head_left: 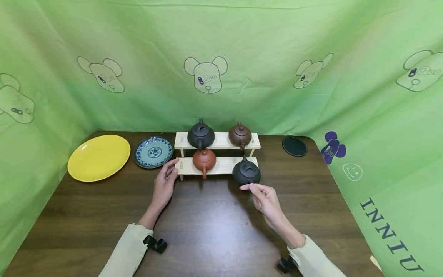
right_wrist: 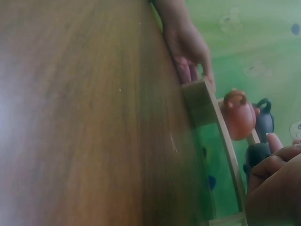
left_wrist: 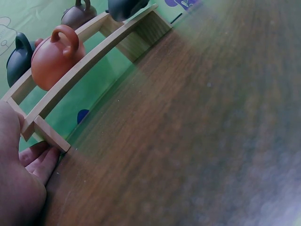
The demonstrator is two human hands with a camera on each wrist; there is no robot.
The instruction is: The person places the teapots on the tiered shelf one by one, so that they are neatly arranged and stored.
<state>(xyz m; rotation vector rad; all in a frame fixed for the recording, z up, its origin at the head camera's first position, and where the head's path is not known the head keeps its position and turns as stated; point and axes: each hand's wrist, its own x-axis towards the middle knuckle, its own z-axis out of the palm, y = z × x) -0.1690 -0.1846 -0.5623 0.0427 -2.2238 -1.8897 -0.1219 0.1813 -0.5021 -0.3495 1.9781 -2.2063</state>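
My right hand (head_left: 268, 204) pinches the handle of a black teapot (head_left: 246, 172) between thumb and fingers. That teapot is at the right end of the lower tier of a two-tier wooden stand (head_left: 224, 166), its spout pointing away from me. My left hand (head_left: 164, 187) holds the left end of the lower tier, fingers around its end leg in the left wrist view. An orange-red teapot (head_left: 204, 160) sits on the lower tier, left of the middle. On the upper tier stand another black teapot (head_left: 200, 134) and a brown teapot (head_left: 240, 134).
Left of the stand lie a blue patterned plate (head_left: 154, 152) and a large yellow plate (head_left: 99, 158). A dark round coaster (head_left: 294, 146) is at the back right of the brown wooden table (head_left: 214, 231). A green printed cloth (head_left: 221, 104) encloses the back and sides.
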